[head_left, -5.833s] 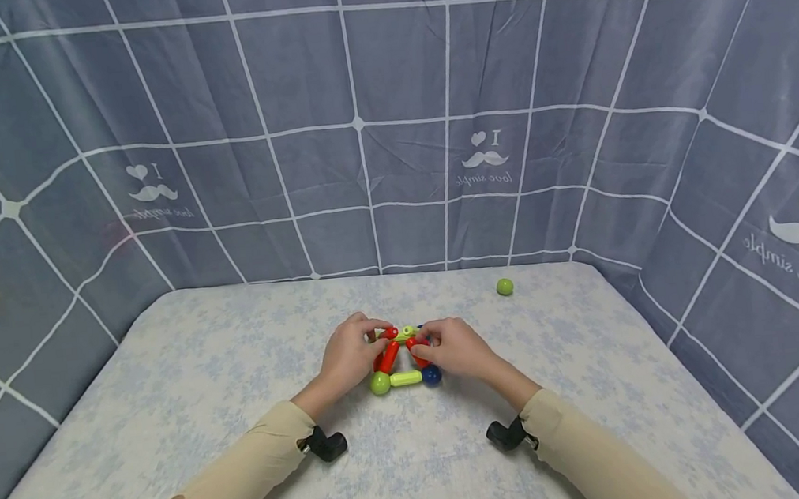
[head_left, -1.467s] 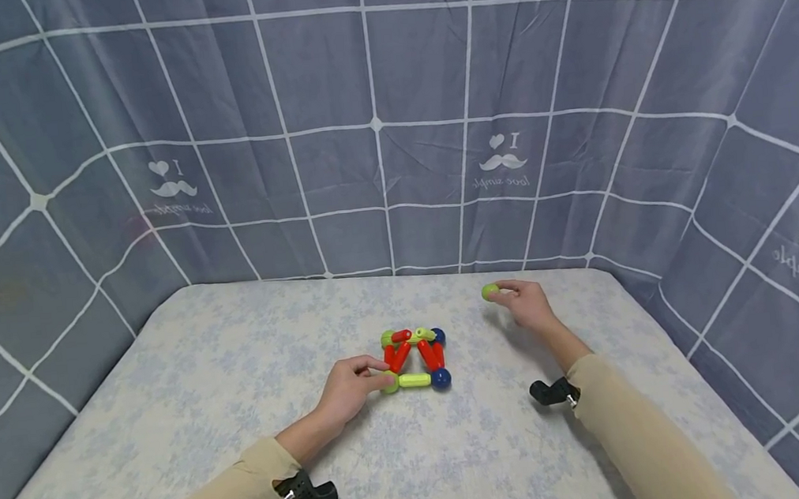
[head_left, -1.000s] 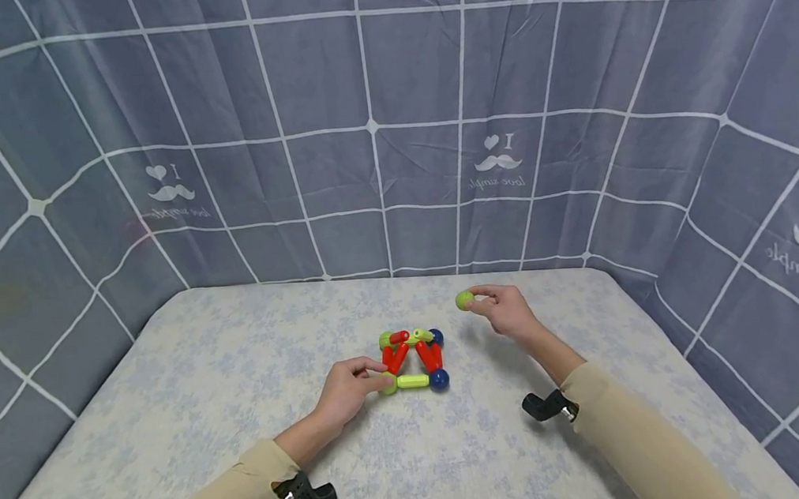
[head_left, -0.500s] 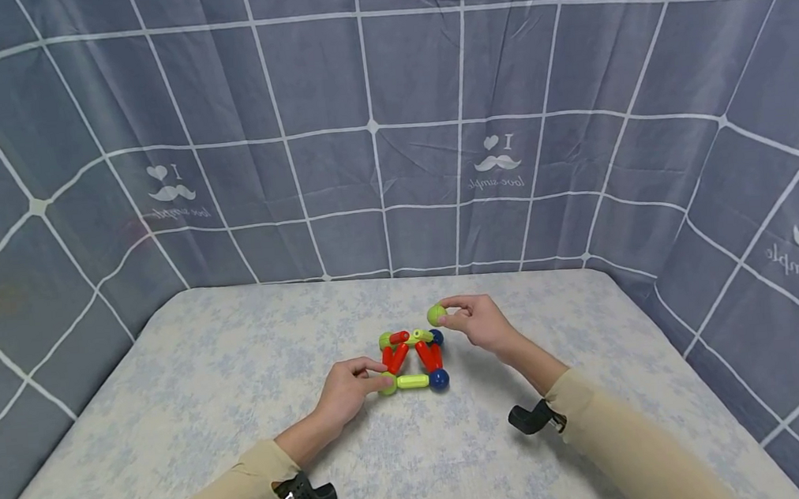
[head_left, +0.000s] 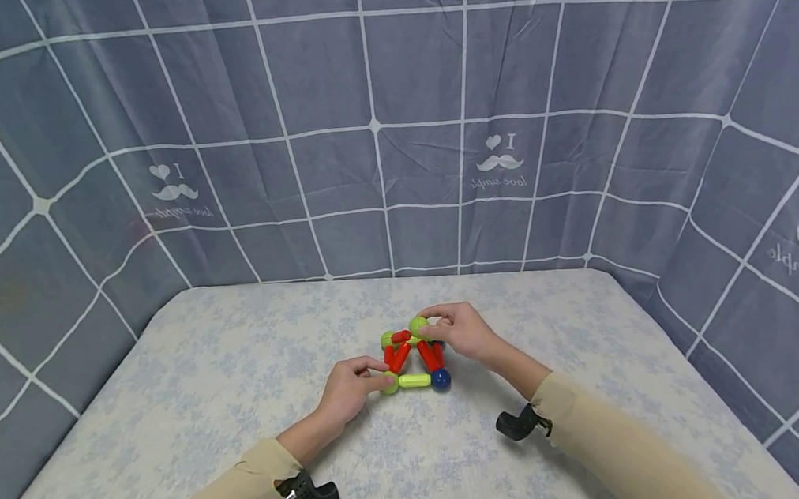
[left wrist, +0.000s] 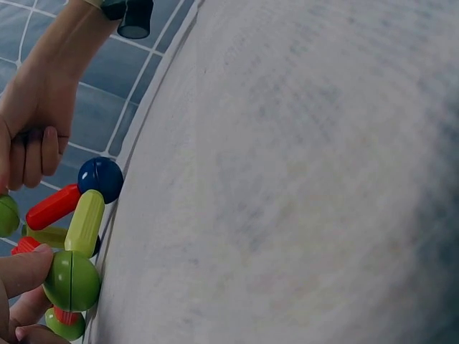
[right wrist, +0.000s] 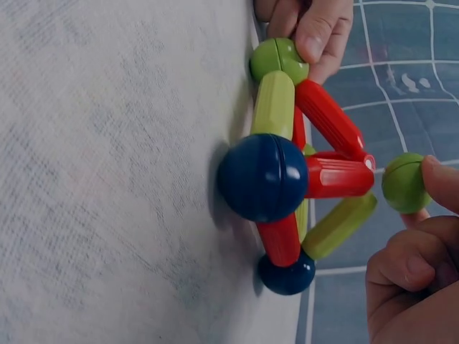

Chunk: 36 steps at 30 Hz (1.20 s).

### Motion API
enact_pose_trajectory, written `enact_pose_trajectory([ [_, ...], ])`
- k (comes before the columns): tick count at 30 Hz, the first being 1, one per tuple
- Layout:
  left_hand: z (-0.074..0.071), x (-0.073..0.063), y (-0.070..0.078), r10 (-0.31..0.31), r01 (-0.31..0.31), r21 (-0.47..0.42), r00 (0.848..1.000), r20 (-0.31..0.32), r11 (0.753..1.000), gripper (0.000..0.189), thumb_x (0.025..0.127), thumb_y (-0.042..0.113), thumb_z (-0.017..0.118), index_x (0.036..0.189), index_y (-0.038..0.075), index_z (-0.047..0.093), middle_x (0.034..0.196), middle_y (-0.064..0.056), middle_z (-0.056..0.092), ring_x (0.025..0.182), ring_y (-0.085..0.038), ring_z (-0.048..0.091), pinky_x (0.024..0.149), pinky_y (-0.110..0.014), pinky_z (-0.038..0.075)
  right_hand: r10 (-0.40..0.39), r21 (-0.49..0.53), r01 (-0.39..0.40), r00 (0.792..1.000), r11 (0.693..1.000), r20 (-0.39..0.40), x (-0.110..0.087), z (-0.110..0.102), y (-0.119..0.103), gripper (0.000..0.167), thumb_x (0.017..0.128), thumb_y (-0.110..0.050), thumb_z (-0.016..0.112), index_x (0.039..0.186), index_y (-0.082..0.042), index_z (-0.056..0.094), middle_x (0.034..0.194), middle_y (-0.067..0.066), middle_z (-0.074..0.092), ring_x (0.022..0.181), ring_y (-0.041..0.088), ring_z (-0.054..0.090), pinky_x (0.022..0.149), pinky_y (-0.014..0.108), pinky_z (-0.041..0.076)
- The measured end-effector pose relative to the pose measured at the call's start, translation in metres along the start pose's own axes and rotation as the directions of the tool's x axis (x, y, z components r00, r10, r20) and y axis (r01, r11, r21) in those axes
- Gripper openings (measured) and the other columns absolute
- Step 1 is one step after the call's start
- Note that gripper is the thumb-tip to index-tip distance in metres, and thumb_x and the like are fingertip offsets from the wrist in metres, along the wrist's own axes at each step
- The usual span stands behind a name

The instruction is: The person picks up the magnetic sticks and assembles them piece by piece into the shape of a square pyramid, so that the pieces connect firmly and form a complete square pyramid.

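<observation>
A magnetic rod-and-ball frame stands on the table, its base joined by green and blue balls. My left hand (head_left: 346, 393) pinches the front left green ball (right wrist: 271, 61), thumb and finger on its sides. A yellow-green rod (head_left: 414, 380) runs from it to the front blue ball (right wrist: 262, 178). Red rods (right wrist: 337, 175) and another yellow-green rod (right wrist: 341, 226) slant up from the corners, their free ends close together. Just above those ends, my right hand (head_left: 467, 331) pinches a loose green ball (right wrist: 406, 183). A small gap shows between ball and rod ends in the right wrist view.
The table (head_left: 250, 334) wears a pale, blue-patterned cover. Grey-blue curtains (head_left: 322, 177) with white grid lines hang behind it and along both sides. A black wrist camera (head_left: 310, 495) sits on each beige sleeve.
My right hand picked up the lone green ball at the back right and carried it left, over the frame's top. My left hand moved down from the rods to the front left ball and stays there.
</observation>
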<state>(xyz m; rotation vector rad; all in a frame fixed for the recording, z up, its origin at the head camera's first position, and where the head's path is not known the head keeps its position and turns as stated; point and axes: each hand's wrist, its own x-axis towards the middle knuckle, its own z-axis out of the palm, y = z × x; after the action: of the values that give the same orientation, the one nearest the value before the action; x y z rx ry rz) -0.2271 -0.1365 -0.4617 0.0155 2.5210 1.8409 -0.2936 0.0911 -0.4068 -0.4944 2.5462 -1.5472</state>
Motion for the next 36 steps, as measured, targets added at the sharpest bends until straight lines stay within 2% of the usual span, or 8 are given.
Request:
enact_pose_trajectory([
  [12, 0.001, 0.001, -0.002, 0.002, -0.002, -0.003, 1.0, 0.014, 1.0, 0.015, 0.083, 0.019, 0.082, 0.096, 0.013, 0.08, 0.059, 0.003, 0.036, 0.051, -0.014, 0.027, 0.049, -0.025, 0.026, -0.014, -0.003, 0.014, 1.0, 1.0, 0.018, -0.002, 0.01, 0.006, 0.03, 0.092, -0.017, 0.075, 0.12, -0.008, 0.073, 0.057, -0.003, 0.033, 0.053, 0.014, 0.03, 0.049, 0.026, 0.026],
  [18, 0.005, 0.003, 0.004, -0.009, 0.009, 0.005, 1.0, -0.003, 1.0, 0.017, 0.084, 0.022, 0.081, 0.098, 0.012, 0.077, 0.062, 0.002, 0.037, 0.054, -0.015, 0.03, 0.052, -0.027, 0.028, -0.01, -0.005, 0.011, 1.0, 1.0, 0.018, -0.003, 0.009, 0.006, 0.031, 0.092, -0.018, 0.074, 0.121, -0.008, 0.072, 0.058, -0.003, 0.033, 0.053, 0.014, 0.031, 0.049, 0.026, 0.026],
  [23, 0.012, 0.01, 0.013, 0.032, -0.031, 0.061, 0.999, -0.015, 0.998, 0.024, 0.086, 0.026, 0.08, 0.103, 0.009, 0.078, 0.068, 0.003, 0.047, 0.058, -0.012, 0.036, 0.052, -0.025, 0.029, -0.014, -0.01, 0.014, 1.0, 1.0, 0.028, -0.003, 0.009, 0.007, 0.032, 0.093, -0.02, 0.073, 0.123, -0.009, 0.071, 0.057, -0.003, 0.034, 0.053, 0.014, 0.031, 0.05, 0.026, 0.027],
  [28, 0.016, 0.014, 0.017, 0.063, -0.062, 0.074, 0.998, -0.018, 0.995, 0.02, 0.087, 0.022, 0.078, 0.1, 0.007, 0.08, 0.077, 0.001, 0.063, 0.062, -0.01, 0.046, 0.053, -0.022, 0.035, -0.028, -0.007, 0.028, 0.999, 1.0, 0.036, -0.003, 0.011, 0.008, 0.032, 0.094, -0.021, 0.073, 0.124, -0.009, 0.071, 0.056, -0.003, 0.034, 0.052, 0.014, 0.029, 0.051, 0.026, 0.027],
  [36, 0.016, 0.014, 0.013, 0.057, -0.055, 0.021, 0.997, -0.055, 0.998, 0.02, 0.086, 0.022, 0.08, 0.1, 0.008, 0.08, 0.088, -0.003, 0.063, 0.071, -0.014, 0.046, 0.056, -0.022, 0.036, -0.029, -0.038, 0.03, 0.999, 0.999, 0.031, -0.003, 0.013, 0.007, 0.031, 0.094, -0.023, 0.072, 0.123, -0.012, 0.071, 0.057, -0.003, 0.034, 0.051, 0.014, 0.03, 0.049, 0.026, 0.026],
])
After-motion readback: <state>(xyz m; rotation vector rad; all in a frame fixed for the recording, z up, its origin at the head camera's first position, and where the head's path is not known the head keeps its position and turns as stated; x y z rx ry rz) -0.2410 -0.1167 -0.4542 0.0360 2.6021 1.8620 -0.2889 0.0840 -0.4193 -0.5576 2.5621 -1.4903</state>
